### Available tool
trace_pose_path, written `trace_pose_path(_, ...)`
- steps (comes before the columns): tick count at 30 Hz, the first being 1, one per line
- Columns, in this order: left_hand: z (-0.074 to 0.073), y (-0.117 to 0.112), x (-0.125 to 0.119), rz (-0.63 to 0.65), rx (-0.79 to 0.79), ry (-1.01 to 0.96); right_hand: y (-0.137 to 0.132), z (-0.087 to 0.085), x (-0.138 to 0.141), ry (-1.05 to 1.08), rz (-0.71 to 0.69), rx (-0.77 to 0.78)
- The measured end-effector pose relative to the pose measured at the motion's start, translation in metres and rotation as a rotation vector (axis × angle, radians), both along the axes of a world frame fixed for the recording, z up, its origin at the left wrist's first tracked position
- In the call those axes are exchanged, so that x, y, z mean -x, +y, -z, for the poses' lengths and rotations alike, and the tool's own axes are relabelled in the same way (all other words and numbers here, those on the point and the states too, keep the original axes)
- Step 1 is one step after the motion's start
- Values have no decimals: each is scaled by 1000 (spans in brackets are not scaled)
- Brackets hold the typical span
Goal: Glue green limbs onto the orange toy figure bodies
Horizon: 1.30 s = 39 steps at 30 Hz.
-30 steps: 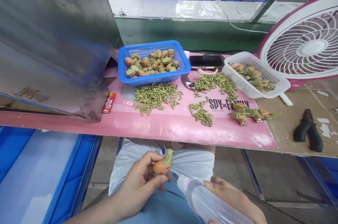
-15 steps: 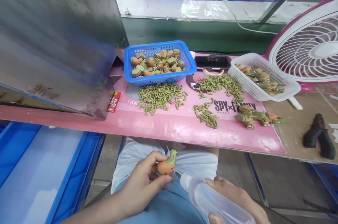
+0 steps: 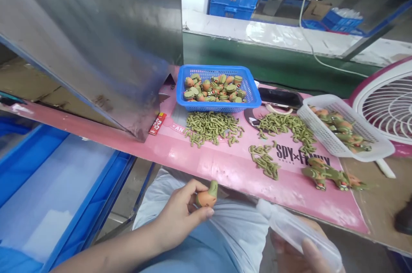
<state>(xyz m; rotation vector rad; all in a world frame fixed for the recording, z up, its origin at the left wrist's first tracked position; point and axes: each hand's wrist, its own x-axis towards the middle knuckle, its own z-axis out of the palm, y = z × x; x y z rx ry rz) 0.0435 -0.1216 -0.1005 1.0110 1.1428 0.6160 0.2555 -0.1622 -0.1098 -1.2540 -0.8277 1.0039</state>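
My left hand (image 3: 180, 217) pinches a small orange and green toy figure part (image 3: 207, 196) over my lap, just below the table's front edge. My right hand (image 3: 299, 251), at the bottom right, is wrapped round a clear plastic squeeze bottle (image 3: 296, 232) whose nozzle points left toward the figure part. On the pink mat (image 3: 225, 165) lie piles of small green pieces (image 3: 210, 127). Behind them a blue basket (image 3: 249, 88) holds several more orange and green parts.
A white basket (image 3: 370, 144) with figures sits at the right, with assembled figures (image 3: 328, 175) on the mat before it. A fan (image 3: 389, 110) stands far right, a phone (image 3: 280, 97) behind, a metal chute (image 3: 96, 37) at left, a blue bin (image 3: 48, 178) below.
The view has swung left and tilted. The bottle has drawn back to the right, away from the figure part, and my left hand has risen nearer the table edge.
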Motion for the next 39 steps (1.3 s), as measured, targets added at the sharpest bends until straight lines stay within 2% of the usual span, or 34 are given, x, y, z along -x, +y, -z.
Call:
trace_pose_path(3,0,3,4,-13,-61,49,7,8,-9,105,8,70)
trace_pose_path(6,-1,4,8,-20,-88,67,17,5,-6,194,120,219)
trace_pose_path(9,-1,5,12,-45,-61,17,35,-1,4,234,262,288)
trace_pose_path(11,0,5,16,-71,-14,-42,51,-2,12,194,267,281)
trace_pose_path(20,12,3,29,-152,50,-165,129,22,45,-223,124,267)
trace_pose_path(26,14,2,36,-132,40,-189,159,12,56,-626,-122,244)
trace_pose_path(30,14,2,38,-135,39,-197,173,9,63,-831,-196,292)
trace_pose_path(35,14,-1,37,-134,37,-218,183,7,71,-917,-263,315)
trace_pose_path(39,14,-3,37,-141,37,-217,182,7,65,-827,-293,292)
